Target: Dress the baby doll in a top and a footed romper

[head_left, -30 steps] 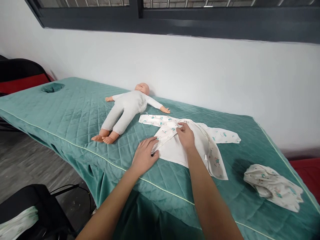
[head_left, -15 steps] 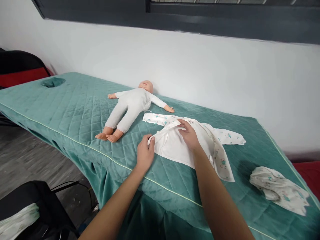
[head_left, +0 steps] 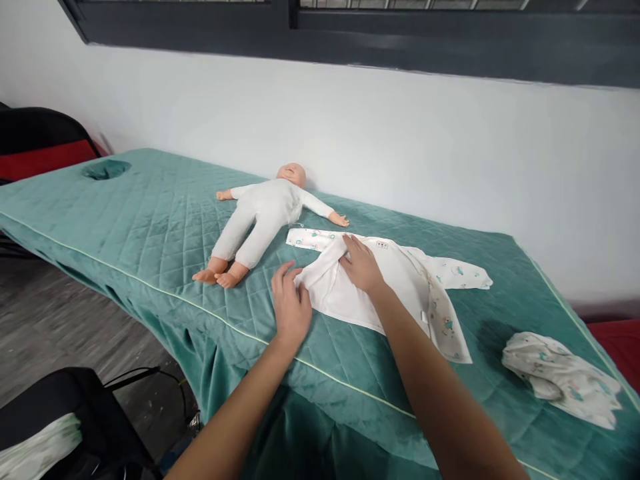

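Observation:
A white baby shirt [head_left: 400, 280] with a small teal print lies spread open on the green quilted bed cover, its plain inner side showing. My right hand [head_left: 363, 267] rests over the collar area, thumb and fingers pinching the folded front flap. Beside the shirt's left edge my left hand [head_left: 291, 307] is open, fingers apart, its thumb side close against the cloth. Past the hands, a baby doll [head_left: 273, 203] with a white cloth body lies on its back, arms spread and legs toward me. One doll hand is near the shirt's printed sleeve.
A crumpled printed cloth [head_left: 557, 377] lies on the right of the bed [head_left: 165, 220]. At the bed's far left is a round hole [head_left: 106, 169]. A white wall runs behind. Below left stands a black chair [head_left: 75, 407] with a light cloth on it.
My right hand has shifted left along the shirt, and the front flap has moved with it. My left hand's fingers have spread and let go of the shirt's edge.

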### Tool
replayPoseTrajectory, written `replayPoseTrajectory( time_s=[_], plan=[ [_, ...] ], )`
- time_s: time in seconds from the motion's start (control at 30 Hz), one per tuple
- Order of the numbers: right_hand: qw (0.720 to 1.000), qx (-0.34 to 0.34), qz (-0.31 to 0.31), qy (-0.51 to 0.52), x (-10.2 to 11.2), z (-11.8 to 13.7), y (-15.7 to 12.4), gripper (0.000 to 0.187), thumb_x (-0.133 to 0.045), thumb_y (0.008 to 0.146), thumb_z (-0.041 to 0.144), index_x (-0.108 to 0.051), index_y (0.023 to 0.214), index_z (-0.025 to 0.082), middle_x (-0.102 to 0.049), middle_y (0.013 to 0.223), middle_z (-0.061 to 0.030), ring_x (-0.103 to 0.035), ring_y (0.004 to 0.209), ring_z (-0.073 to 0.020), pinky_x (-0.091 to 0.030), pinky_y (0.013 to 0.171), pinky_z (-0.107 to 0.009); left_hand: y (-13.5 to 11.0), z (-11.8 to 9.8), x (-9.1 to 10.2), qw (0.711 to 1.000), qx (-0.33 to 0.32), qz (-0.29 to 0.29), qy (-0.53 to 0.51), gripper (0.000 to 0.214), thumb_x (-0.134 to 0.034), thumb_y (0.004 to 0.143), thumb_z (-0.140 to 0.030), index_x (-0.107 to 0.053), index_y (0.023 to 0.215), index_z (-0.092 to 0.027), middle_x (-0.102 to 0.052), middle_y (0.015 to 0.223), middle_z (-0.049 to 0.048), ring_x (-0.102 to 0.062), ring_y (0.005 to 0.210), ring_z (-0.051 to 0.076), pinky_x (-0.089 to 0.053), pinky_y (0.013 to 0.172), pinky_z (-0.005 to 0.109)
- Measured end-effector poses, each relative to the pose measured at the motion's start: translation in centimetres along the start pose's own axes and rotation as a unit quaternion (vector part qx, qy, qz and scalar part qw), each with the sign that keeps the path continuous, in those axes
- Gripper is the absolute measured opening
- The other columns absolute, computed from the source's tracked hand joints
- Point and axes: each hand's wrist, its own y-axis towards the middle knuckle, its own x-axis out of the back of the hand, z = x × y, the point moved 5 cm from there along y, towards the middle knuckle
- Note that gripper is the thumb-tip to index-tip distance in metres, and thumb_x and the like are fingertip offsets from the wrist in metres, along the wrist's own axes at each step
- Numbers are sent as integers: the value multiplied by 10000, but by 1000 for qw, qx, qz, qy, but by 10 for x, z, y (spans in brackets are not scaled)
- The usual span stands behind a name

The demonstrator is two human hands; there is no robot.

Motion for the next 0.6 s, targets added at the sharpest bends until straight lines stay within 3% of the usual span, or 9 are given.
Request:
replayPoseTrajectory(
  time_s=[0.1,0.17,0.27,0.33,0.43,0.5,0.6],
  plan=[
    [999,-29,-16,-21,0,0,-2,607,-402,990,337,-360,1559,127,-386,1630,-127,-278,1541,-249,-214,1243,-443,-3,-10,-5,996,-71,49,19,332,-445,903,-92,-596,1165,-231,-656,1316,99,-519,1378,256,-337,1219,530],
    [995,-84,-37,-36,1,-1,-8,614,-408,995,369,-364,1552,114,-369,1635,-151,-266,1545,-273,-197,1245,-475,-5,-15,-12,989,-102,102,23,363,-443,910,-92,-620,1185,-249,-698,1286,74,-553,1356,245,-334,1225,523],
    [987,-152,-36,-40,5,-3,-25,638,-422,990,381,-367,1539,62,-363,1626,-203,-251,1549,-305,-183,1246,-501,-5,-15,-21,982,-98,158,45,361,-459,939,-143,-649,1228,-243,-694,1329,82,-583,1332,257,-397,1178,506],
    [989,-147,-10,-27,10,-7,-38,631,-446,977,375,-394,1524,64,-378,1618,-202,-276,1540,-308,-205,1243,-493,-4,-15,-25,978,-95,174,65,333,-465,966,-197,-675,1221,-240,-669,1378,82,-572,1349,271,-392,1173,522],
    [992,-115,-24,-46,35,-25,-57,568,-472,951,319,-465,1476,104,-411,1606,-171,-329,1514,-294,-244,1237,-460,-3,-15,-28,975,-103,178,88,322,-456,992,-246,-702,1200,-255,-647,1409,61,-557,1370,270,-382,1174,521],
    [988,-102,-57,-98,57,-45,-69,542,-488,927,265,-493,1445,108,-424,1597,-169,-331,1507,-299,-245,1235,-460,-3,-14,-28,975,-103,173,94,322,-455,995,-255,-709,1193,-268,-650,1405,51,-559,1370,264,-387,1168,509],
    [977,-111,-59,-172,79,-79,-83,512,-504,910,228,-512,1409,111,-473,1553,-183,-365,1474,-323,-277,1202,-495,-2,-13,-28,976,-99,168,93,314,-469,988,-253,-718,1178,-277,-662,1388,44,-564,1364,262,-394,1160,508]
  ],
)
